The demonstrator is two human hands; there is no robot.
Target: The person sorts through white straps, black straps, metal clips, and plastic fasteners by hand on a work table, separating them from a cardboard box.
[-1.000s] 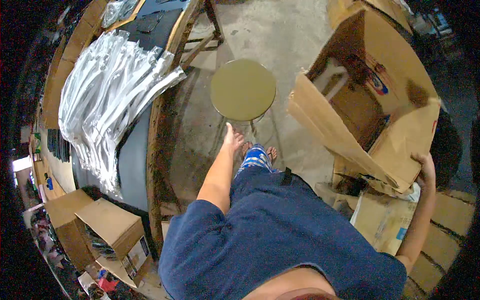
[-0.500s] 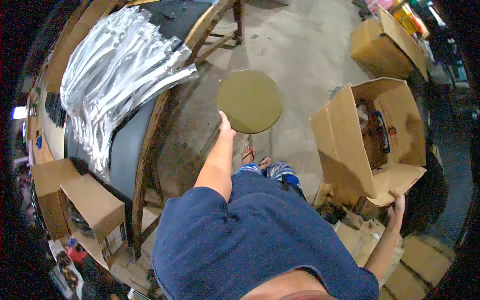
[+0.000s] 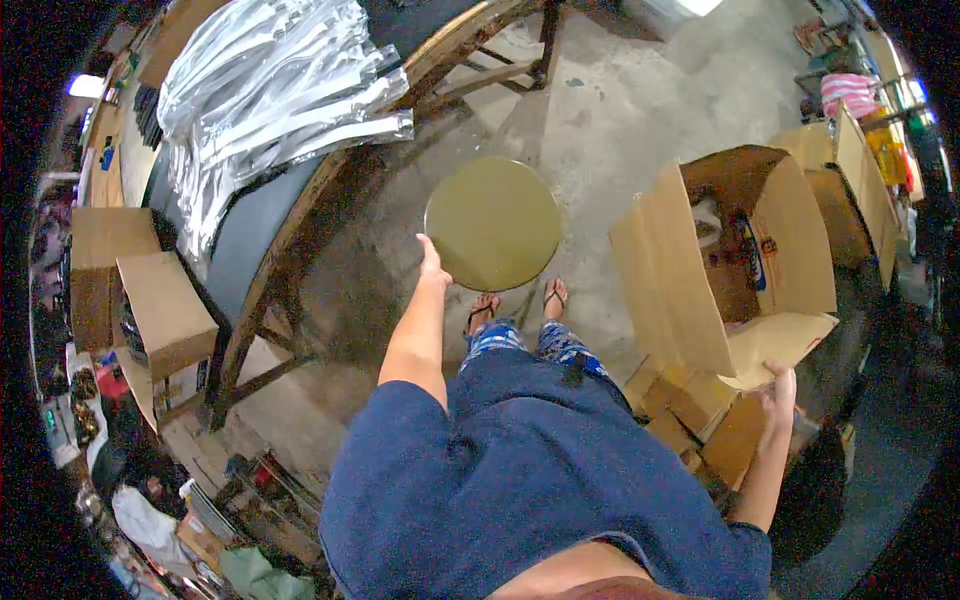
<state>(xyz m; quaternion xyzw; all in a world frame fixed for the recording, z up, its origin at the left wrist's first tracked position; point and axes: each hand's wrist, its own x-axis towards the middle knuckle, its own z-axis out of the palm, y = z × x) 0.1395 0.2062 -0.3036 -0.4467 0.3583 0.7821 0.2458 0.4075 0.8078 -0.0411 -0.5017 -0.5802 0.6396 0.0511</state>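
Note:
My left hand [image 3: 432, 264] grips the near left edge of a round, flat-topped olive thing [image 3: 492, 222], perhaps a stool seat. Its thumb shows at the rim, the fingers are hidden underneath, and so is whatever lies below the round top. On the other side, my right hand [image 3: 779, 385] is closed on the lower flap of an open cardboard box [image 3: 668, 270]. The box is tilted with its mouth turned to the right, and some dark and blue items show inside it.
To the left stands a wooden-edged table [image 3: 290, 215] bearing a heap of clear plastic-wrapped strips [image 3: 270, 90]. Cardboard boxes [image 3: 165, 300] stand at far left, and another carton [image 3: 840, 195] lies beyond my box. Flattened cardboard [image 3: 690, 400] is below it.
My feet have moved apart and the surroundings have shifted in view. Both hands keep their holds; the round thing sits slightly lower and farther left in view, the box slightly left.

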